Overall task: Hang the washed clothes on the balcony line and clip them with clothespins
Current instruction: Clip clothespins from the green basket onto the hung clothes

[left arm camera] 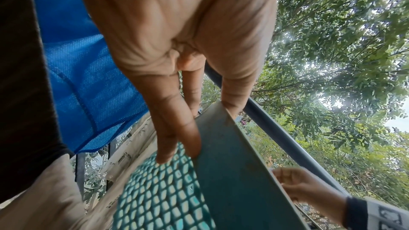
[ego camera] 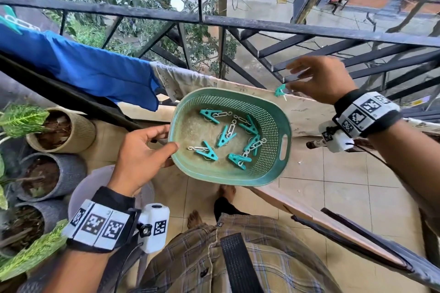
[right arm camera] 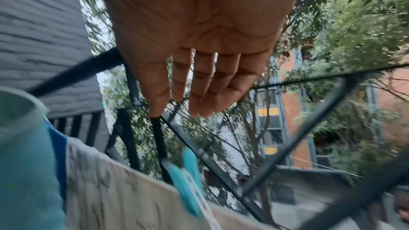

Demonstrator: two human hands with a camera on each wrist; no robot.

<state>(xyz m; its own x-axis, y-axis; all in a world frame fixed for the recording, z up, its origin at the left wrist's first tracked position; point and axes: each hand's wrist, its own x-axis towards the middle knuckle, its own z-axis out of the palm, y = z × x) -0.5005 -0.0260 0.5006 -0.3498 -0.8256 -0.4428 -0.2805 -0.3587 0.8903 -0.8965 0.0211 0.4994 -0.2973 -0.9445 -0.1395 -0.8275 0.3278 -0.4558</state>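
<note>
My left hand point(ego camera: 152, 147) grips the left rim of a green mesh basket point(ego camera: 215, 175), thumb inside and fingers underneath point(left arm camera: 177, 146). Several teal clothespins point(ego camera: 226, 137) lie on its floor. A cream printed cloth point(ego camera: 307, 114) hangs over the line beside a blue cloth point(ego camera: 90, 69). One teal clothespin point(ego camera: 280, 90) is clipped on the cream cloth's top edge. My right hand point(ego camera: 309, 78) hovers just right of and above that pin. In the right wrist view the hand point(right arm camera: 199, 80) has straight fingers and holds nothing, with the pin point(right arm camera: 188, 181) below it.
A black metal railing point(ego camera: 262, 24) runs behind the line, with trees and a street beyond. Potted plants point(ego camera: 59, 131) stand on the floor at the left. Another teal pin point(ego camera: 10, 19) holds the blue cloth at far left. Tiled floor point(ego camera: 333, 185) lies below.
</note>
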